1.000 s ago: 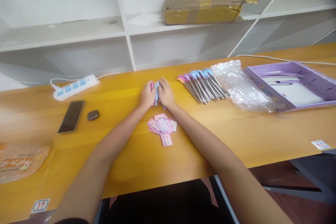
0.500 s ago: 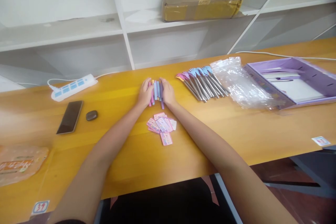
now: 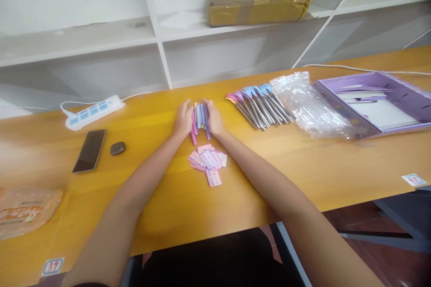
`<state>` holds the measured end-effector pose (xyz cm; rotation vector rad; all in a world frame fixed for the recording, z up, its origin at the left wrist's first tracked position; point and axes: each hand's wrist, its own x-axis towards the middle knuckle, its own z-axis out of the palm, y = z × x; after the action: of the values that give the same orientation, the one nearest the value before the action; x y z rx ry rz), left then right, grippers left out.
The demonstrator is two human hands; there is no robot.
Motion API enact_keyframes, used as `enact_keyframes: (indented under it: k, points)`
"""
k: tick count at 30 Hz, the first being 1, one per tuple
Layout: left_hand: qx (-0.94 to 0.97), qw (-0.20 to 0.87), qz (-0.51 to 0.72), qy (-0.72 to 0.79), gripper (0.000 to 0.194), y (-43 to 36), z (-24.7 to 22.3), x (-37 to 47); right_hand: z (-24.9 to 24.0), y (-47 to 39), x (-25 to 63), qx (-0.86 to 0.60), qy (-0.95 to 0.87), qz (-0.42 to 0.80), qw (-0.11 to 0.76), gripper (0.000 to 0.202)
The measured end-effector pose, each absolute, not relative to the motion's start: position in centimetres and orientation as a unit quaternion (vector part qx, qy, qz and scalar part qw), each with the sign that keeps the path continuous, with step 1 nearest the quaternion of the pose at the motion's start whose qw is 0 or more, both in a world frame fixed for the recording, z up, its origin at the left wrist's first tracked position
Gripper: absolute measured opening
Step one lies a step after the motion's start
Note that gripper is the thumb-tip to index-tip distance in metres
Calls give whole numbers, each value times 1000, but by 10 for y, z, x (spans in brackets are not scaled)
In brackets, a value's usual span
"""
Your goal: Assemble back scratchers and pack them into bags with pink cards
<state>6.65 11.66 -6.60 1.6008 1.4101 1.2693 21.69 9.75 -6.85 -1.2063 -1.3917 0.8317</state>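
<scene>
My left hand (image 3: 184, 119) and my right hand (image 3: 213, 119) are cupped around a bundle of slim pastel pen-like sticks (image 3: 200, 116). The sticks are pink, yellow, blue and purple, and lie side by side on the table between my palms. At the left side of the bundle, one pink stick (image 3: 194, 138) juts out toward me. My fingers are bent over the outer sides, hiding part of the bundle. A loose heap of small pink printed cards (image 3: 208, 160) lies just in front of my hands.
Right of my hands lie several back scratchers (image 3: 259, 105) with metal handles, clear plastic bags (image 3: 311, 110) and a purple box (image 3: 370, 130) holding papers and a pen. On the left are a power strip (image 3: 96, 111), a phone (image 3: 89, 150), a small dark case (image 3: 117, 148) and an orange packet (image 3: 30, 210).
The pink stick on the left has slid toward me and sticks out past the others. My left hand has shifted slightly left; the cards stay put.
</scene>
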Motion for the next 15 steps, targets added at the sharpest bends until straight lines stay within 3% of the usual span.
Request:
enact_keyframes:
  k: [15]
  points:
    - [614, 357, 497, 498, 41, 134, -64, 48, -76, 109, 233, -519, -590, 318, 530, 104]
